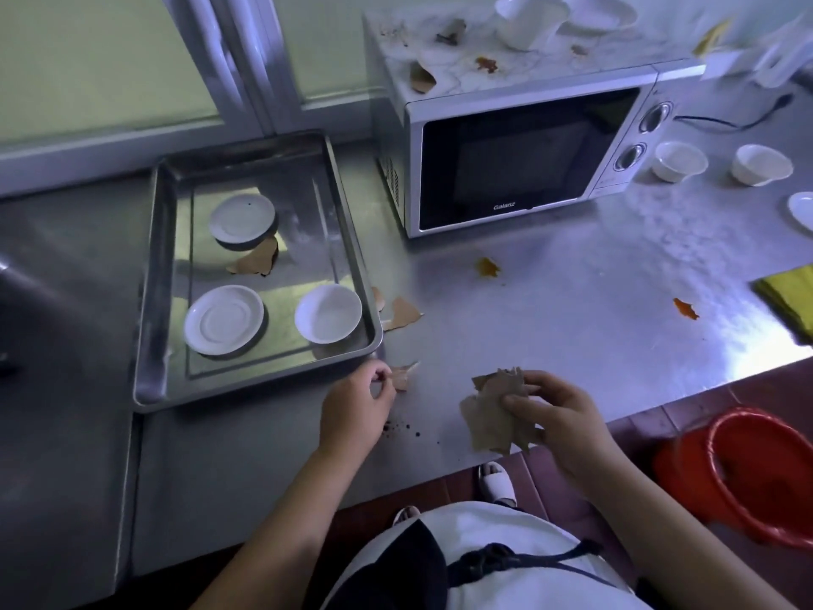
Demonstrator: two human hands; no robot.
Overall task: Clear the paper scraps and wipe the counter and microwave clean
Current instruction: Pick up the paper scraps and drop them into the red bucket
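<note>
Lower centre of frame: the left hand [358,398] is pinching a small paper scrap [404,372] lying on the counter [572,310]; the right hand [558,411] is gripping gathered scraps [492,418]. The paper is probably handling light, thin and tearable; taking it by a lifted edge is advised.

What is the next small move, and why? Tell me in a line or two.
Probably lift the small scrap that the left hand pinches beside the tray corner and pass it to the bundle of scraps the right hand grips. Other scraps lie on the counter, so gathering should go on before wiping.
</note>
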